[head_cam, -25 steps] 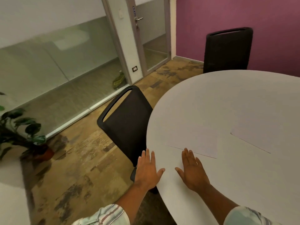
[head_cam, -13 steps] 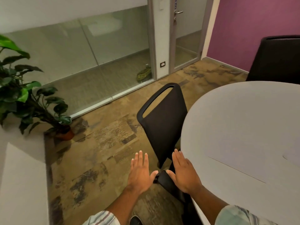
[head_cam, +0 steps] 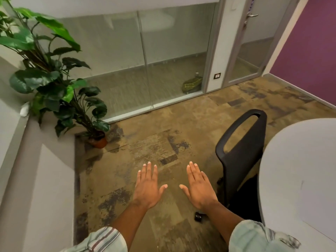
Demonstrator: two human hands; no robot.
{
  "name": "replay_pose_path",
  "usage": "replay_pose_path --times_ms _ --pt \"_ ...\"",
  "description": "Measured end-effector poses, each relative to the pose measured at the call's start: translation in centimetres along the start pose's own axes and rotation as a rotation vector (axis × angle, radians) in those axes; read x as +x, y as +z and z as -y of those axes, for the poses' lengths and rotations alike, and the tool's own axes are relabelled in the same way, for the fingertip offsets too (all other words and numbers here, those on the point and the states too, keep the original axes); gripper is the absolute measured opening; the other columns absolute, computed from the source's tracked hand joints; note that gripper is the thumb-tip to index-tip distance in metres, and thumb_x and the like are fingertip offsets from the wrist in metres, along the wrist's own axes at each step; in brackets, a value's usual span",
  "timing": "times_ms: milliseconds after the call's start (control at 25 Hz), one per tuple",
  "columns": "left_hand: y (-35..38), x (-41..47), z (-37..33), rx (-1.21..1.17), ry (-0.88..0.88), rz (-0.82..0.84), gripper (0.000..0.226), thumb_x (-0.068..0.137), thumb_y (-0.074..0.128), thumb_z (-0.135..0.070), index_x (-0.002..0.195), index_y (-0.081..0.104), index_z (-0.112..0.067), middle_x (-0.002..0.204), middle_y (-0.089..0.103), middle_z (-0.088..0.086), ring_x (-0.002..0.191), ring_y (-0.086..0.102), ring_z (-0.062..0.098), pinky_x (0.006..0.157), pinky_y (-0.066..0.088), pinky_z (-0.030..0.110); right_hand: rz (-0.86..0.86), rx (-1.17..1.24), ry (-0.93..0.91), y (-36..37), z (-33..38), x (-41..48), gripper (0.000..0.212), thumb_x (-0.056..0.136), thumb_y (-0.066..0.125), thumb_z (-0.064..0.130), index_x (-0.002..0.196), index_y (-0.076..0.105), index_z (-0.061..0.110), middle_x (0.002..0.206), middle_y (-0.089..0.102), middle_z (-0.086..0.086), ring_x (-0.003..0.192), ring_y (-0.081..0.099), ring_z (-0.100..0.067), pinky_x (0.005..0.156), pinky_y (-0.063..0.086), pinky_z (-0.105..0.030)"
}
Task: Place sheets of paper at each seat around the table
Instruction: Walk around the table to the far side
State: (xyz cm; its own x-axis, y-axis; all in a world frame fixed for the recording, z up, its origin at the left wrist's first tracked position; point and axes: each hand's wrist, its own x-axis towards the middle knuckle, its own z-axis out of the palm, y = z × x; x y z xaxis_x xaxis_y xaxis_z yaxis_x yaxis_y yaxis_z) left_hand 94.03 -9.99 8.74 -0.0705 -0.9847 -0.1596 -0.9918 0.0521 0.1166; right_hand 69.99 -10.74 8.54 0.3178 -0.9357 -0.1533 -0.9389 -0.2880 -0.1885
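Nothing is gripped: the left hand [head_cam: 147, 188] and the right hand [head_cam: 199, 188] are held flat, palms down, fingers extended and thumbs spread, side by side but apart above the patterned carpet [head_cam: 154, 142]. Just to the right of the right hand a black chair [head_cam: 240, 157] is seen, pushed up to the round white table [head_cam: 300, 160], on whose near part a sheet of paper [head_cam: 320, 211] is laid flat. A potted plant [head_cam: 54, 84] is seen at the far left, by the glass partition [head_cam: 141, 57].

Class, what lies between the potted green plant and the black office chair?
Head view: only bare mottled brown carpet between plant and chair.
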Motion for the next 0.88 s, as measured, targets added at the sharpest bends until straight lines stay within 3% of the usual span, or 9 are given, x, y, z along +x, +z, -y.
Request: replay_pose_path --times_ms 480,720,880 --pt "-4.3 18.1 8.8 -0.016 -0.022 -0.05 0.095 0.1 0.027 -0.073 0.167 -0.001 -0.011 0.175 -0.006 0.019 0.162 -0.009 0.036 0.131 0.001 0.051 -0.101 0.097 0.133 -1.6 1.1 20.9 0.087 0.104 0.02 0.066 0.164 -0.008 0.009 0.172 -0.015 -0.01 0.16 -0.009 -0.028 0.129 0.007 -0.046" --pt "-6.8 30.2 11.5 0.011 0.009 0.005 0.102 0.091 0.005 -0.081 0.167 -0.007 -0.014 0.175 -0.013 0.016 0.161 -0.016 0.034 0.13 -0.006 0.049 -0.136 0.142 0.24 -3.0 -1.9 32.0 0.088 0.104 0.021 0.066 0.164 -0.004 0.007 0.17 -0.016 -0.01 0.16 -0.006 -0.029 0.128 0.009 -0.046" --pt "-8.9 39.2 10.7 0.032 0.09 -0.001 0.095 0.1 0.019 -0.076 0.167 -0.007 -0.013 0.175 -0.012 0.017 0.161 -0.015 0.034 0.131 -0.004 0.051 -0.157 0.131 0.281 -5.4 -6.0 38.0 0.091 0.102 0.021 0.07 0.164 0.001 0.006 0.173 -0.004 -0.013 0.161 0.001 -0.031 0.127 0.014 -0.047"
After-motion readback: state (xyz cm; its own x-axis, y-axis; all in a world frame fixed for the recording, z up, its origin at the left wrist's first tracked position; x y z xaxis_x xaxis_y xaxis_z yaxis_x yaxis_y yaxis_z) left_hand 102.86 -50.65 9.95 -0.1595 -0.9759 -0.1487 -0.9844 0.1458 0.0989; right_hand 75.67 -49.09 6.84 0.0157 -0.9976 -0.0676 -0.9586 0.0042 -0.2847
